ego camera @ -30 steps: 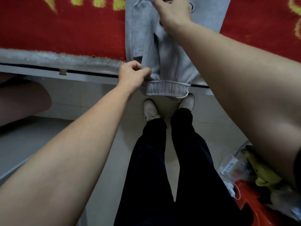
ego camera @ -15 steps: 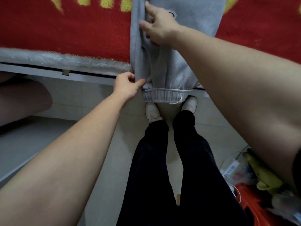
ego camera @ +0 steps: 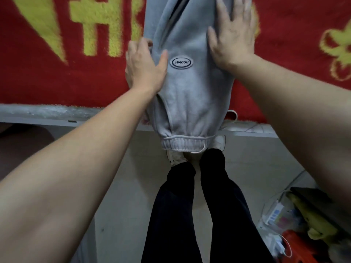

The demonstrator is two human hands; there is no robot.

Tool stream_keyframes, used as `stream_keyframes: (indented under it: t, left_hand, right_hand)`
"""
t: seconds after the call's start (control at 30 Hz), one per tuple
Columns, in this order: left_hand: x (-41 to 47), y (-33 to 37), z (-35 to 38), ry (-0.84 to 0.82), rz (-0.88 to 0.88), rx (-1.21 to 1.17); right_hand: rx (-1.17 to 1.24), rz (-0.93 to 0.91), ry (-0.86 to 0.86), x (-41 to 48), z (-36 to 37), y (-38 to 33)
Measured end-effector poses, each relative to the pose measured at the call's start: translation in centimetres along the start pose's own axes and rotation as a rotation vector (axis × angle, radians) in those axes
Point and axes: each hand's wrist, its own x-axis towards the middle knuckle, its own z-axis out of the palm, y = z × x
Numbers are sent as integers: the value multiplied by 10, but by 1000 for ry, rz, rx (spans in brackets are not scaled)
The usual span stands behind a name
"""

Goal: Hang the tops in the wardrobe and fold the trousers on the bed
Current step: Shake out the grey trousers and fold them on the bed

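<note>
Here, fleecy grey trousers [ego camera: 190, 95], ribbed waistband [ego camera: 187, 144]

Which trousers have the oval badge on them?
The grey trousers lying on the red blanket carry the oval badge. The black trousers that the person wears show none.
</note>
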Motion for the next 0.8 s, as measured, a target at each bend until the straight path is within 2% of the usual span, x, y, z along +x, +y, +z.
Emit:
stream_keyframes:
  t: [0.07, 0.13, 0.27, 0.53, 0.8]
  left_hand:
    - [30, 21, 3, -31, 63, 58]
    - [58, 38, 7, -93, 58, 130]
    - [93, 50, 11, -124, -60, 255]
    - [108, 51, 13, -173, -46, 435]
    - [117, 65, 9, -176, -171, 435]
  right_hand:
    - [14, -24, -166, 7, 8, 11]
    - [11, -24, -228, 16, 11, 16]
    - [-30, -47, -253, 29, 8, 18]
    - [-110, -132, -257, 40, -13, 20]
    - [-149, -251, -408, 68, -37, 25]
